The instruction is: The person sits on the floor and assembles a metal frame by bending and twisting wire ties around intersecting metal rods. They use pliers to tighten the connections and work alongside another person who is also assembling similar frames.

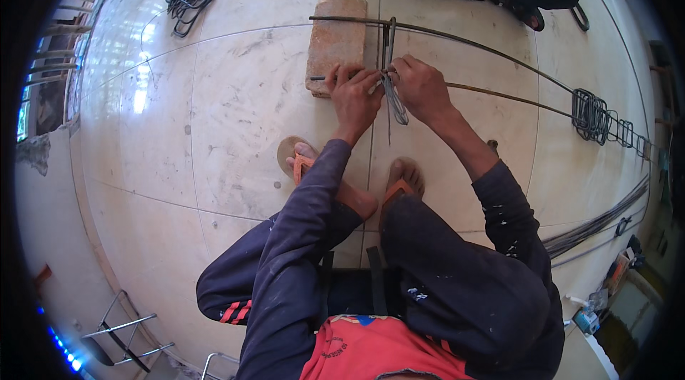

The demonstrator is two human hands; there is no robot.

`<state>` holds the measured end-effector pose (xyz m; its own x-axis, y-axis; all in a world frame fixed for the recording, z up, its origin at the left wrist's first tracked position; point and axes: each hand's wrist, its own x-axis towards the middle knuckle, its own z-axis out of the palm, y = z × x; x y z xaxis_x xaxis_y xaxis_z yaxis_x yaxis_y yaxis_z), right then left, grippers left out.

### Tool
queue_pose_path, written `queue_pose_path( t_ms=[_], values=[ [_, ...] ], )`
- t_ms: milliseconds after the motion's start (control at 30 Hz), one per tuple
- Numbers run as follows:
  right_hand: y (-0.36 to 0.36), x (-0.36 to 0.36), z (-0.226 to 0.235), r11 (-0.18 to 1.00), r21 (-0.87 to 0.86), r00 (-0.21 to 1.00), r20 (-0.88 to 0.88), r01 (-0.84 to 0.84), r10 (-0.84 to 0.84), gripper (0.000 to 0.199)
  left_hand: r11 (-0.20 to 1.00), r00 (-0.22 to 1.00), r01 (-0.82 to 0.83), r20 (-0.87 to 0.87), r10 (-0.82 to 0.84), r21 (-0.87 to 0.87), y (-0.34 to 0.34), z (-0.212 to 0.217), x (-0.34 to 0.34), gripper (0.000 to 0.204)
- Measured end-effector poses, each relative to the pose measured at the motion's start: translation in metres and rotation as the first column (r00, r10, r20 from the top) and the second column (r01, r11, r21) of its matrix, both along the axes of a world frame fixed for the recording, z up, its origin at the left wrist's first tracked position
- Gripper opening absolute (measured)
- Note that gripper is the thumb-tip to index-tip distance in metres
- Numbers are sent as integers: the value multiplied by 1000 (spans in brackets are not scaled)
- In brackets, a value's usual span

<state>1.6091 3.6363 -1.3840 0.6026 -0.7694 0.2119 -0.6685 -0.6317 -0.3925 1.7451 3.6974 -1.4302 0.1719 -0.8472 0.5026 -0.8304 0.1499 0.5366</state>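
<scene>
The red shirt [371, 355] is nearest. By the brick's [339, 34] right edge, the left hand [354, 100] grips the lower rod [499, 97], and the right hand [422, 87] seems to pinch wire [397, 107] where rod meets stirrup [392, 34]. Tying looks underway; next probably calls for a tight twist.

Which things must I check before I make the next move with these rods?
1. Rod ends supported: ok, upper rod and lower rod both lie over the brick.
2. Hands at the crossing: ok, left hand and right hand meet by the metal loop.
3. Wire bundle apart from the feet: ok.
4. Joint tight: cannot tell, fingers cover it.
5. Gloves worn: not ok, both hands are bare.
</scene>
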Motion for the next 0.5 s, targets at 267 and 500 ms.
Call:
queue_pose_path(
  t_ms=[267,500],
  values=[
    [25,-1,-4,994,67,984,149,87,-96,11,995,1000,18,-10,-17,103,-2,3,3,16],
    [37,4,-20,956,215,928,273,198,-254,13,970,988,155,-27,-153,187,-6,6,15,18]
  ],
)
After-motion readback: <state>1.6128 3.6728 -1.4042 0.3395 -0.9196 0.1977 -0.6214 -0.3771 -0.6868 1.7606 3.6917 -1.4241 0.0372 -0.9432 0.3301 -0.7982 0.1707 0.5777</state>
